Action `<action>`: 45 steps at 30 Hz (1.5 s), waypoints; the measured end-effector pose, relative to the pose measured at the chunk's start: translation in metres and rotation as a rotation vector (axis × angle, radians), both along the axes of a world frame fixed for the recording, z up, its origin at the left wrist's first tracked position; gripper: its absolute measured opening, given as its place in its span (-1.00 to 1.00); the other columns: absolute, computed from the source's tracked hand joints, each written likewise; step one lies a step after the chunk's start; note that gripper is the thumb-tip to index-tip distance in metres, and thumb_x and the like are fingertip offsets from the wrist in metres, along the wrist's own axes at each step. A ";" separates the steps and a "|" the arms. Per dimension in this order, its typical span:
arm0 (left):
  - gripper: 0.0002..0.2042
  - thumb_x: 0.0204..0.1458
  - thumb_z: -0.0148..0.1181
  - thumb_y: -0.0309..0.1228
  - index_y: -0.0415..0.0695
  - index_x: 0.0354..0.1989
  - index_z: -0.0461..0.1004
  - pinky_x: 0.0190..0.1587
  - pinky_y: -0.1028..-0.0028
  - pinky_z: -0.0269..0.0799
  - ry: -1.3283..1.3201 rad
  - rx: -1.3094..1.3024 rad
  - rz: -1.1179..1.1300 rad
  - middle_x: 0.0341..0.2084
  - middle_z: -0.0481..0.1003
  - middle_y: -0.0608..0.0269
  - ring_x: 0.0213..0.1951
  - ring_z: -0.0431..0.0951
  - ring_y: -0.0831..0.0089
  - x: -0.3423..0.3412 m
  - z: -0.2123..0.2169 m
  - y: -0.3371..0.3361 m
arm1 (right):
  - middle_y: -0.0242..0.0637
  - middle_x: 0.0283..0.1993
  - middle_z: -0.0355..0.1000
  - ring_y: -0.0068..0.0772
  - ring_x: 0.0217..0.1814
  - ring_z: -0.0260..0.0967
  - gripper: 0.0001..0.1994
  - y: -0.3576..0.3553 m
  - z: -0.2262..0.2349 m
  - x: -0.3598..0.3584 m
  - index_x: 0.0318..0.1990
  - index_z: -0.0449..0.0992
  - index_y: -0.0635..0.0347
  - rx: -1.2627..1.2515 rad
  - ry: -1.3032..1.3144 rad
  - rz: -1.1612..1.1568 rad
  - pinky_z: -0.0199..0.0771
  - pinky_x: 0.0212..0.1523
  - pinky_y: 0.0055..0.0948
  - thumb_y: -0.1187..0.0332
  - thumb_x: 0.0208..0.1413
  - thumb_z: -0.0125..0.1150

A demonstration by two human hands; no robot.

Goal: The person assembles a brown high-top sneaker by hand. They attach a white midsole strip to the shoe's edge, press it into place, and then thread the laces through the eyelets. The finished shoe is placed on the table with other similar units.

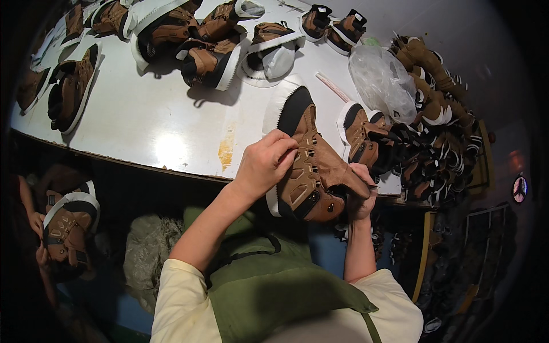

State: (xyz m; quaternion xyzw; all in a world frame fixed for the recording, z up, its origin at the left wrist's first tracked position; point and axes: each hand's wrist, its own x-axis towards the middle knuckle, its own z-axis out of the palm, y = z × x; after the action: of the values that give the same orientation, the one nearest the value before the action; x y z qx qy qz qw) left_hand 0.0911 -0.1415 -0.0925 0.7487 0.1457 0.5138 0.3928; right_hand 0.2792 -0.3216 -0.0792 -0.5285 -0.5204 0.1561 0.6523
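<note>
A brown boot (306,163) with a black toe and a white sole edging is tilted over the front edge of the table, toe pointing away from me. My right hand (363,197) grips it at the tongue and collar end, with the thumb on the near side. My left hand (266,163) rests against the boot's side by the eyelets, thumb and fingertips pinched together. Whatever lies between those fingertips is too small to make out. Just right of the boot lies another brown boot (361,134) with white edging.
The white table (154,114) carries several brown shoes (214,60) at its far side. A clear plastic bag (383,80) sits near piled footwear (440,143) on the right. At lower left, another person's hands (40,228) hold a similar shoe (71,226) beside a grey sack (150,251).
</note>
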 end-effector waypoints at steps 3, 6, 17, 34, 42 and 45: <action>-0.88 -0.06 0.27 -0.59 -0.26 -0.33 0.50 -0.42 0.48 0.44 0.053 0.016 -0.027 -0.41 0.48 0.17 -0.48 0.52 0.34 -0.001 0.000 0.009 | -0.07 -0.07 0.41 -0.26 -0.04 0.36 -0.71 0.004 0.007 -0.002 -0.13 0.54 0.40 -0.027 0.065 0.020 0.33 0.04 -0.38 0.38 0.06 0.13; -0.89 -0.07 0.30 -0.57 -0.26 -0.36 0.51 -0.42 0.47 0.43 0.074 -0.010 -0.045 -0.44 0.47 0.17 -0.50 0.51 0.35 -0.001 0.000 0.018 | -0.08 -0.08 0.42 -0.27 -0.04 0.36 -0.72 0.007 0.008 0.004 -0.16 0.55 0.42 -0.069 0.083 0.020 0.32 0.04 -0.40 0.39 0.04 0.13; -0.88 -0.03 0.29 -0.54 -0.28 -0.31 0.55 -0.37 0.59 0.41 0.156 -0.447 -0.257 -0.52 0.46 0.33 -0.46 0.47 0.63 0.001 -0.011 0.039 | -0.11 -0.09 0.45 -0.32 -0.05 0.38 -0.72 0.018 0.009 0.017 -0.18 0.54 0.45 -0.156 0.097 0.027 0.32 0.02 -0.44 0.40 0.03 0.08; -0.90 -0.04 0.31 -0.52 -0.29 -0.38 0.58 -0.36 0.58 0.47 0.182 -0.306 -0.204 -0.50 0.53 0.25 -0.46 0.53 0.57 0.003 -0.012 0.038 | -0.16 -0.01 0.38 -0.30 0.03 0.37 -0.61 0.016 0.007 0.031 -0.03 0.46 0.44 -0.227 0.232 0.139 0.36 0.10 -0.38 0.27 0.10 0.10; -0.88 -0.06 0.33 -0.49 -0.28 -0.38 0.59 -0.36 0.57 0.46 0.213 -0.390 -0.156 -0.51 0.55 0.25 -0.46 0.53 0.59 0.006 -0.011 0.038 | -0.10 -0.03 0.40 -0.32 -0.04 0.41 -0.67 0.022 0.009 0.025 -0.12 0.51 0.46 -0.209 0.293 0.095 0.43 -0.01 -0.45 0.39 0.00 0.07; -0.86 -0.06 0.33 -0.48 -0.31 -0.37 0.59 -0.35 0.58 0.46 0.301 -0.490 -0.163 -0.53 0.57 0.23 -0.46 0.52 0.61 0.005 -0.003 0.039 | -0.08 -0.05 0.42 -0.35 -0.09 0.43 -0.70 0.024 0.011 0.023 -0.16 0.53 0.47 -0.194 0.339 0.071 0.46 -0.10 -0.52 0.47 -0.06 0.09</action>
State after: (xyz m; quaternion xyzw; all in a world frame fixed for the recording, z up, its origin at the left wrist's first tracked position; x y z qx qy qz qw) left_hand 0.0959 -0.1027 -0.0960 0.7085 0.2613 0.3133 0.5759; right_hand 0.3018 -0.2980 -0.0684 -0.5364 -0.4041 0.3153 0.6705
